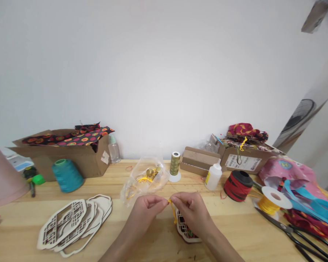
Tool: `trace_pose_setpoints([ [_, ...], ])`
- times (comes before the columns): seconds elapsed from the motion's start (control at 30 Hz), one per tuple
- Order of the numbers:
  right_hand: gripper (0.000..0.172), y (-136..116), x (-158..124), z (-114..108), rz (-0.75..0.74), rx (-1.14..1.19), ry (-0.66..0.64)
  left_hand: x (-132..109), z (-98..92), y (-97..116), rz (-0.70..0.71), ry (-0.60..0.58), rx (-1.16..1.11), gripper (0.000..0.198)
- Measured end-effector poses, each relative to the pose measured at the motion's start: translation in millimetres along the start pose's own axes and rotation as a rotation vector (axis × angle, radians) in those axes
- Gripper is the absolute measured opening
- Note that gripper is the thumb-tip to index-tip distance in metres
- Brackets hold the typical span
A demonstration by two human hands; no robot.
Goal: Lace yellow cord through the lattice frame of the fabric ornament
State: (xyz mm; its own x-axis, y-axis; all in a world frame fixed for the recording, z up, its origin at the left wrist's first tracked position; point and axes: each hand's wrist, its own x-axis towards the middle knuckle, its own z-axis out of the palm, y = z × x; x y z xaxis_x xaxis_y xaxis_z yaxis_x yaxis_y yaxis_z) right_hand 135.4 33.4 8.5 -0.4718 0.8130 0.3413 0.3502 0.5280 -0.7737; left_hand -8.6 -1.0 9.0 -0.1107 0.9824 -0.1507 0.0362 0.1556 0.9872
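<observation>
My left hand (150, 211) and my right hand (191, 209) meet low in the middle of the head view, fingertips nearly touching. Both pinch a thin yellow cord (174, 217), which hangs down between them. Under my right hand lies a cut-out wooden frame (181, 226) with dark, patterned fabric behind its lattice. My hand and wrist cover much of that frame. Where the cord's lower end meets the frame I cannot make out.
Stacked lattice frames (68, 225) lie at left, before a teal thread cone (67, 176). Behind my hands are a plastic bag (135, 178), a green spool (175, 164) and a glue bottle (214, 177). Rightward sit red cord (238, 186), a yellow spool (276, 198) and scissors (287, 228).
</observation>
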Motion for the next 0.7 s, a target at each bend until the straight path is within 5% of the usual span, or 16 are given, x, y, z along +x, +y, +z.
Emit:
trace_pose_setpoints([
  [0.17, 0.031, 2.8, 0.1, 0.8, 0.025, -0.054, 0.018, 3.2, -1.2, -4.4, 0.126, 0.027, 0.042, 0.016],
  [0.4, 0.03, -2.5, -2.7, -0.9, -0.051, -0.198, 0.021, 0.2, 0.9, -0.7, 0.113, -0.013, 0.079, 0.018],
  [0.7, 0.034, 2.7, -2.4, 6.2, 0.028, -0.091, 0.046, 0.3, 1.8, -3.2, 0.132, -0.01, 0.044, 0.015],
])
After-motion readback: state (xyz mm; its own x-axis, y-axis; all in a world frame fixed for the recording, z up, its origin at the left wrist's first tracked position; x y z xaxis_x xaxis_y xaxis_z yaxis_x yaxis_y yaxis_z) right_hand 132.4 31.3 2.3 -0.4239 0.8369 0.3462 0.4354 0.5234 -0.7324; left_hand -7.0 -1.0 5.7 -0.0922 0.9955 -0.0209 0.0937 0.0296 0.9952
